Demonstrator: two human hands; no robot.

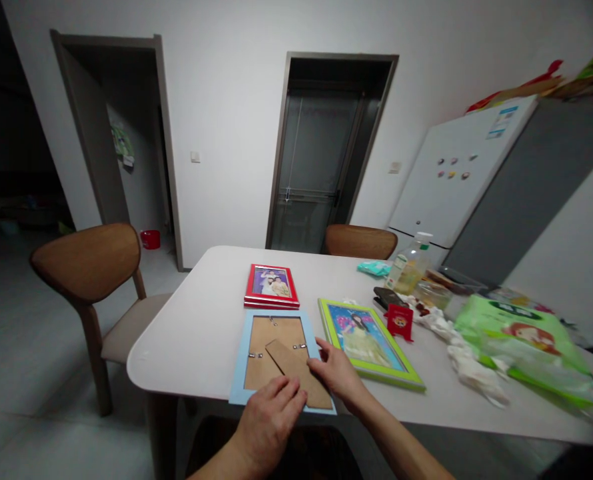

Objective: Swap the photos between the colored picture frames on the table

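Note:
A light blue picture frame (242, 357) lies back side up at the table's near edge, showing its brown backing board, metal clips and a slanted brown stand (296, 373). Over the frame's lower part rests my left hand (271, 417), its fingers together at the stand. My right hand (337, 373) grips the frame's right side, with fingertips by the stand's edge. Just beyond the blue frame are stacked red frames (272, 301), the top one holding a photo of people. To the right, a green frame (387, 377) lies face up with a picture of a figure in a pale dress.
The white table (191, 320) also holds a bottle (409, 267), a dark phone-like object (389, 298), a red card (399, 321), crumpled tissues (469, 373) and a green package (526, 333). Wooden chairs stand at the left (89, 263) and far side (360, 241).

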